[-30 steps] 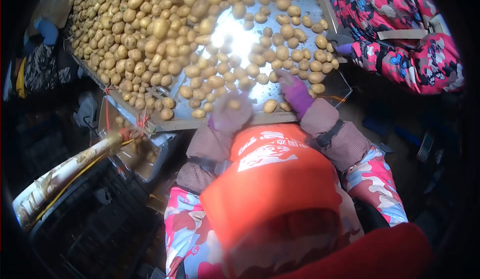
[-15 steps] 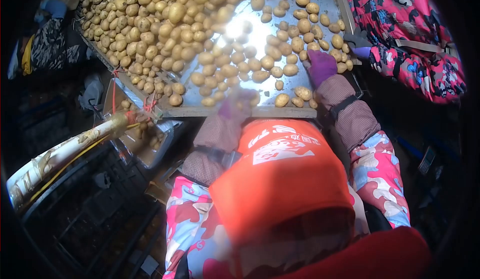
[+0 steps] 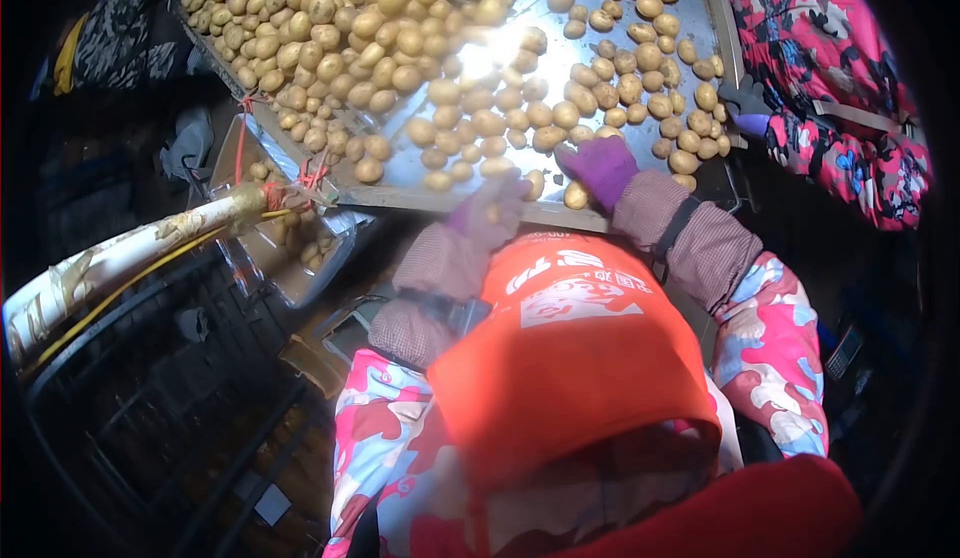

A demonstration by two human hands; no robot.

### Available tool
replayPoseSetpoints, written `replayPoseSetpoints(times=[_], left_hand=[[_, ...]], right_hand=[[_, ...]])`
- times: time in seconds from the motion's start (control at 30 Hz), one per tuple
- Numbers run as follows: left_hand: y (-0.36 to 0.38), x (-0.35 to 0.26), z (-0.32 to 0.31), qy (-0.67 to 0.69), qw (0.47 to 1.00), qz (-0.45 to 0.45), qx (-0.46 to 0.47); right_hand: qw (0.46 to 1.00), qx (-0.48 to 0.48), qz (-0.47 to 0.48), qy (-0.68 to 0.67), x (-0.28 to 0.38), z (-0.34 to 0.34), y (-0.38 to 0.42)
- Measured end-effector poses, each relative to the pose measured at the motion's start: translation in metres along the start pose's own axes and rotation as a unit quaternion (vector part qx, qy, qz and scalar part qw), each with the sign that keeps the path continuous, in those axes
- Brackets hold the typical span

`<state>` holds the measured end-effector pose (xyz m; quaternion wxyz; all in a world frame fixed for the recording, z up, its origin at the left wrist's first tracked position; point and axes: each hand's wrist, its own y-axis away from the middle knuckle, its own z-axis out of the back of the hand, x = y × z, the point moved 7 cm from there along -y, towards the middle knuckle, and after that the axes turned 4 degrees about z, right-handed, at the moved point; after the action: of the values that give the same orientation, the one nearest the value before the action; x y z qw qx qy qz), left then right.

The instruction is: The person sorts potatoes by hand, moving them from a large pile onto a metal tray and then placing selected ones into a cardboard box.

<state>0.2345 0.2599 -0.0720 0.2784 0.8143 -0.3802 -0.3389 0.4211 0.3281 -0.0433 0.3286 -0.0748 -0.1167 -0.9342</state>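
Many potatoes lie spread over a shiny metal sorting table, thickly heaped toward the far left. My left hand, in a purple glove, is over the table's near edge, smeared by motion, so its fingers cannot be made out. A potato lies just to its right. My right hand, also purple-gloved, reaches leftward low over the near edge with its fingers partly stretched. Another potato sits just below its fingers, and no potato shows in its grasp.
At the right edge stands another person in a pink camouflage sleeve, a gloved hand at the table's side. A white pole with red ties runs to the left corner. Below it is a box with potatoes. A further person's sleeve shows far left.
My right hand has come left and nearer, away from the potatoes at the right side. My left hand has shifted slightly right. The view has turned a little.
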Motion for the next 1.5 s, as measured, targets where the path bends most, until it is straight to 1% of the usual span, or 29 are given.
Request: replayPoseSetpoints(times=[0.03, 0.1, 0.13, 0.2, 0.23, 0.3, 0.33, 0.37, 0.4, 0.47, 0.5, 0.53, 0.6, 0.67, 0.73, 0.77, 0.8, 0.83, 0.87, 0.93, 1.0, 1.07, 1.13, 1.17, 1.23, 1.27, 1.3, 1.4, 1.5], left_hand=[[-0.005, 0.003, 0.007, -0.120, 0.992, -0.049, 0.002], [-0.023, 0.029, 0.032, -0.097, 0.993, -0.032, 0.063], [-0.042, 0.049, 0.053, 0.045, 0.990, 0.032, 0.126], [-0.044, 0.054, 0.051, 0.186, 0.963, 0.096, 0.170], [-0.028, 0.046, 0.032, 0.190, 0.965, 0.100, 0.152], [0.005, 0.024, -0.012, 0.116, 0.983, 0.044, 0.138], [0.023, 0.006, -0.037, 0.036, 0.989, -0.022, 0.141], [0.026, 0.004, -0.041, 0.056, 0.989, -0.030, 0.134], [0.028, 0.002, -0.046, 0.075, 0.988, -0.038, 0.128], [0.027, 0.016, -0.033, 0.305, 0.946, 0.063, 0.087], [0.031, 0.015, -0.029, 0.302, 0.950, 0.057, 0.061], [0.036, 0.013, -0.029, 0.299, 0.952, 0.053, 0.034], [0.042, 0.013, -0.022, 0.291, 0.956, 0.041, 0.001], [0.049, 0.013, -0.008, 0.281, 0.959, 0.024, -0.015], [0.041, 0.021, 0.014, 0.288, 0.957, 0.003, 0.033], [0.038, 0.025, 0.025, 0.291, 0.955, -0.008, 0.058], [0.043, 0.026, 0.030, 0.293, 0.955, -0.007, 0.040], [0.050, 0.024, 0.030, 0.296, 0.955, -0.004, 0.024], [0.055, 0.020, 0.028, 0.299, 0.954, -0.003, 0.012], [0.078, 0.000, 0.014, 0.235, 0.967, -0.093, -0.021], [0.075, -0.003, 0.012, 0.238, 0.965, -0.103, 0.048], [0.061, -0.002, 0.020, 0.300, 0.929, -0.039, 0.213], [0.063, 0.004, 0.031, 0.324, 0.928, -0.019, 0.183], [0.070, 0.004, 0.032, 0.335, 0.927, -0.009, 0.167], [0.088, 0.002, 0.040, 0.320, 0.942, -0.054, 0.090], [0.096, 0.002, 0.048, 0.313, 0.945, -0.076, 0.052], [0.093, 0.009, 0.059, 0.340, 0.932, -0.074, 0.107], [0.117, 0.024, 0.096, 0.383, 0.903, -0.148, 0.127], [0.172, 0.053, 0.159, 0.443, 0.876, -0.180, 0.066]], right_hand=[[0.998, 0.054, -0.032, -0.008, -0.002, 0.003, -0.006], [0.982, 0.162, -0.095, -0.025, 0.001, 0.005, -0.014], [0.978, 0.137, -0.129, -0.095, -0.002, 0.007, -0.013], [0.951, 0.082, -0.191, -0.229, -0.012, 0.011, -0.011], [0.961, 0.013, -0.149, -0.232, -0.003, 0.023, -0.014], [0.963, -0.120, -0.070, -0.230, 0.021, 0.047, -0.008], [0.946, -0.076, -0.074, -0.306, 0.027, 0.056, -0.014], [0.922, -0.030, -0.077, -0.379, 0.036, 0.077, -0.024], [0.925, -0.026, -0.063, -0.375, 0.039, 0.081, -0.033], [0.929, -0.018, -0.035, -0.367, 0.046, 0.089, -0.049], [0.973, -0.078, 0.064, -0.206, 0.054, 0.089, -0.055], [0.977, -0.137, 0.160, -0.039, 0.064, 0.081, -0.055], [0.977, -0.138, 0.165, 0.019, 0.057, 0.044, -0.064], [0.970, -0.178, 0.158, 0.044, 0.058, 0.040, -0.070], [0.969, -0.195, 0.130, 0.072, 0.061, 0.038, -0.079], [0.968, -0.210, 0.120, 0.067, 0.053, 0.028, -0.089], [0.966, -0.225, 0.110, 0.061, 0.052, 0.021, -0.096], [0.990, -0.132, 0.043, 0.007, 0.051, 0.031, -0.100], [0.986, -0.148, 0.075, -0.008, 0.065, 0.055, -0.091], [0.964, -0.198, 0.166, -0.065, 0.089, 0.089, -0.078], [0.913, -0.251, 0.290, -0.139, 0.108, 0.111, -0.072], [0.906, -0.231, 0.283, -0.214, 0.107, 0.104, -0.078], [0.940, -0.110, 0.150, -0.286, 0.080, 0.067, -0.102], [0.957, -0.088, 0.138, -0.238, 0.079, 0.057, -0.107], [0.974, -0.117, 0.193, -0.027, 0.101, 0.054, -0.097], [0.981, -0.098, 0.165, 0.010, 0.099, 0.034, -0.091], [0.986, -0.080, 0.139, 0.048, 0.097, 0.022, -0.088], [0.986, -0.072, 0.149, 0.024, 0.100, 0.019, -0.077], [0.994, -0.019, 0.103, 0.031, 0.110, 0.022, -0.081]])
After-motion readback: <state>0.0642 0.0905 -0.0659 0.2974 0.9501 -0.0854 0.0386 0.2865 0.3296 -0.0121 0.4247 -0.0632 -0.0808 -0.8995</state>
